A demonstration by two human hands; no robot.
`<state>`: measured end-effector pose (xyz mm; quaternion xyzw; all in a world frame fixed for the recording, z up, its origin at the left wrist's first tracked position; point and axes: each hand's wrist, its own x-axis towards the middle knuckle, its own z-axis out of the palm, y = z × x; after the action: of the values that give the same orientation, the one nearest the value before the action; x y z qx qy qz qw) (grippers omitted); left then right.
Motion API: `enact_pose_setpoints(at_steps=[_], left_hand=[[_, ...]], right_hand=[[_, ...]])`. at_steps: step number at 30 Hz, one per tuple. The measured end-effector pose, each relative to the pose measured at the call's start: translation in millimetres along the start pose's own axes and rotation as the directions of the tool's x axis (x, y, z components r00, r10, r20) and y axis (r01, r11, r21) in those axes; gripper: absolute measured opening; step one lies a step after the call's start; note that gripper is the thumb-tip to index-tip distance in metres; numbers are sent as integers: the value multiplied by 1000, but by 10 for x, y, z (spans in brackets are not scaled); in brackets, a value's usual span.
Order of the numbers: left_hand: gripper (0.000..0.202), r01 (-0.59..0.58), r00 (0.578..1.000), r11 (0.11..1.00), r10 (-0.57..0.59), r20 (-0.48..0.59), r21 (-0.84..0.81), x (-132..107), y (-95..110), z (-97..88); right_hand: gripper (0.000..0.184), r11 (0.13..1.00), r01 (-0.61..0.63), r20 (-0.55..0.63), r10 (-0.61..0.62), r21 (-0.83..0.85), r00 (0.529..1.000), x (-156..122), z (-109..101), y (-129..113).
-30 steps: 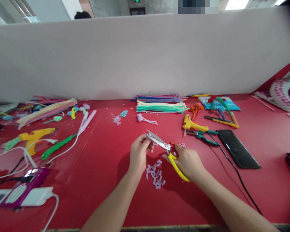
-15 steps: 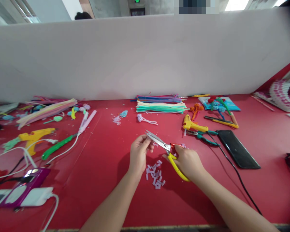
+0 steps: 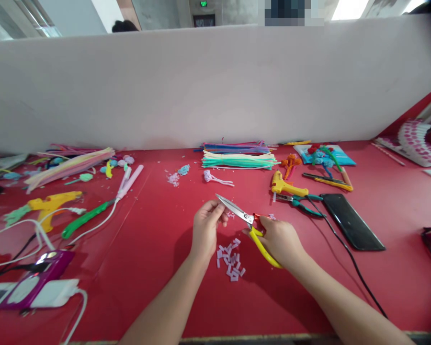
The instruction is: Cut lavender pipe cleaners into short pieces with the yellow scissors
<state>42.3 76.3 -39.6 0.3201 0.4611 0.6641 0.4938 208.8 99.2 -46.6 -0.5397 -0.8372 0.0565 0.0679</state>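
Note:
My right hand [image 3: 280, 238] grips the yellow handles of a pair of scissors [image 3: 244, 222], whose steel blades point up and left. My left hand [image 3: 205, 229] is pinched closed right at the blade tips, around something too small to make out. Under both hands a little heap of short lilac cut pieces [image 3: 232, 261] lies on the red table [image 3: 158, 249].
Stacked pipe cleaners [image 3: 239, 155] lie at the back by the white partition. A yellow glue gun [image 3: 285, 185], teal pliers [image 3: 303, 203] and a black phone [image 3: 352, 220] sit to the right. At left lie another glue gun [image 3: 50, 203], a pink iron [image 3: 129, 179], cables and chargers [image 3: 39, 287].

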Motion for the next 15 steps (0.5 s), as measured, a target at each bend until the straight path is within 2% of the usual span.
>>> enact_pose_setpoints(at_steps=[5,8,12,15], left_hand=[[13,24,1000,1000,-24,-11,11,-7,-11,3],[14,30,999,997,-31,8,69,-11,-25,4],[16,18,999,974,-28,40,226,-15,-44,23],[16,0,996,923,-35,83,386,-26,-58,51]], right_hand=[[42,998,-56,2,56,-18,998,26,-41,33],[39,996,-89,-60,87,-25,994,43,-60,73],[32,995,-89,-84,92,40,992,57,-51,114],[24,991,-62,-81,72,118,994,65,-37,110]])
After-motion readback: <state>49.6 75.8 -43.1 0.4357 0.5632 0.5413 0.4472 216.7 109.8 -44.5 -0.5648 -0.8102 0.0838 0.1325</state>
